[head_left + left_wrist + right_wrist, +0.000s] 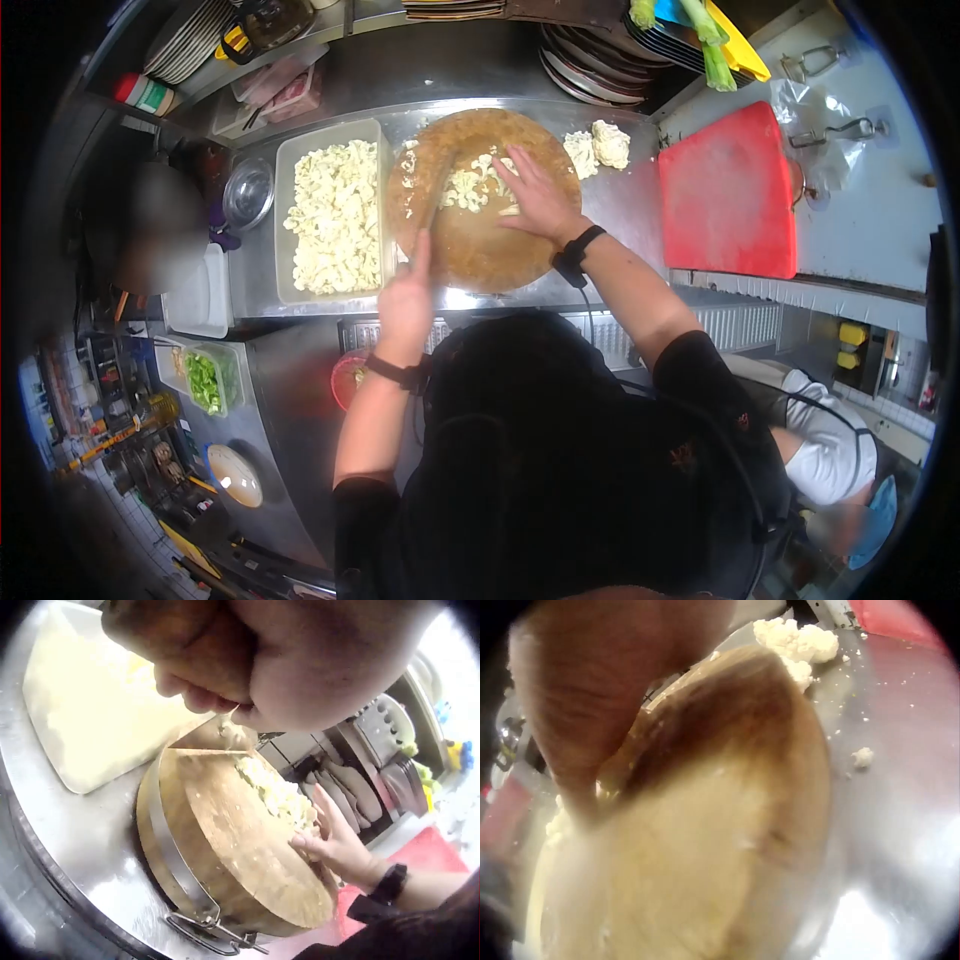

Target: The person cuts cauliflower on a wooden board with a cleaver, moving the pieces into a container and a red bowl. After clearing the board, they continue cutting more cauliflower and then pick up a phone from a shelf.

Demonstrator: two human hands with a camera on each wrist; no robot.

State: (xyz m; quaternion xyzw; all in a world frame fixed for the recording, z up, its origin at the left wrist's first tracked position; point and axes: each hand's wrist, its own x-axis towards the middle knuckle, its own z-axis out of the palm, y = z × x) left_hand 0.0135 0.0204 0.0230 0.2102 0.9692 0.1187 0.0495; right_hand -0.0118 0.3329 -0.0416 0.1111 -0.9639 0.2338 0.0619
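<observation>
Two bare hands are over a thick round wooden board [480,255] in front of a person in a dark top [560,450]. Nearest the body, the left hand [405,310] has its fingers curled round the handle of a knife [204,740], whose blade reaches over the left part of the board. That blade's long axis runs mostly away from the person, its far end leaning a little to the right. Loose cauliflower pieces [466,190] lie on the board just right of the blade, farther out than the left hand. Across them, the right hand [540,200] comes in from the right with fingers spread, touching the nearest pieces and grasping nothing that can be made out. So the pieces sit between blade and right fingers, and the right hand is the nearer of the two. A few smaller bits are scattered left of the blade.

Just beside the board, on the left, a pale tub [286,225] full of cut cauliflower stands on the metal tabletop [620,225]. A metal bowl [248,194] is beyond the tub's left side. Larger cauliflower chunks [609,145] rest past the board's right edge, and a red cutting board [730,200] is farther right. Farthest out, dark plates [590,70] are stacked at the back, with green stalks [717,62] to their right.
</observation>
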